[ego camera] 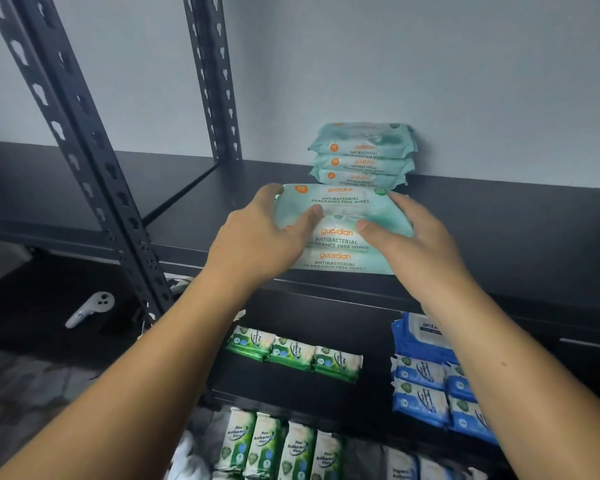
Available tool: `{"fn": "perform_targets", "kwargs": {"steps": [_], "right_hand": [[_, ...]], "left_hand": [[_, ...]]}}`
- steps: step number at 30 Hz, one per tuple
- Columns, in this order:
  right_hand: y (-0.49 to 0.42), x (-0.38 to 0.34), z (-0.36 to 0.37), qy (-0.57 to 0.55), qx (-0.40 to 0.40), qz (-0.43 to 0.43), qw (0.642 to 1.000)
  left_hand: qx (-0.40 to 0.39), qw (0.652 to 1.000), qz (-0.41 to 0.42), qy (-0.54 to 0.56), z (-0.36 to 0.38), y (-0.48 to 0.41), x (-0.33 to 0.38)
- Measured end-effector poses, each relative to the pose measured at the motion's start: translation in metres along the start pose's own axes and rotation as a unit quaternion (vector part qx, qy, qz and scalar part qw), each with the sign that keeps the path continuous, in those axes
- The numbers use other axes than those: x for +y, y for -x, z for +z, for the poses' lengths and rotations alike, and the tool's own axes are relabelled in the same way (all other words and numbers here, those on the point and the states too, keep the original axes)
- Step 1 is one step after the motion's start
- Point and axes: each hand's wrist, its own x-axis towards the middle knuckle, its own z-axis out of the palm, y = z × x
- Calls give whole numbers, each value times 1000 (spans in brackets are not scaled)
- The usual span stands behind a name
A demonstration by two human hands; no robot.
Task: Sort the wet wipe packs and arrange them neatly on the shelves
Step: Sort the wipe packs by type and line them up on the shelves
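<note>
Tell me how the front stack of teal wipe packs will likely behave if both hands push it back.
The front stack is three soft film packs, so it probably gives under the left hand and right hand. The glossy wrappers look slippery; the layers may shear apart. Lying flat and wide on the shelf, it seems unlikely to tip.

top shelf lies bare left and right of the front stack; rear stack and wall close the back; a slotted upright stands at left.
</note>
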Motion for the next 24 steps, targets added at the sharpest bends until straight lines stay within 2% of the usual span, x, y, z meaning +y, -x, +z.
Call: {"fn": "perform_targets", "kwargs": {"steps": [3,4,7,9,13,17,24], "right_hand": [[7,1,-2,77,21,-12,997],[12,1,-3,94,30,-48,994],[26,0,-1,108,-3,-143,984],[31,5,1,187,-12,-167,968],[31,16,7,301,33,-227,926],[18,13,15,279,29,-248,927],[-20,-12,68,291,-40,-268,918]], "left_hand": [[49,989,65,-127,-3,10,-9],[64,981,117,-138,-5,15,-11],[29,943,292,-155,-2,21,-19],[39,924,341,-170,11,15,-29],[78,925,350,-124,28,8,-44],[95,927,347,-101,24,0,-52],[101,943,296,-115,-6,-42,-88]]}}
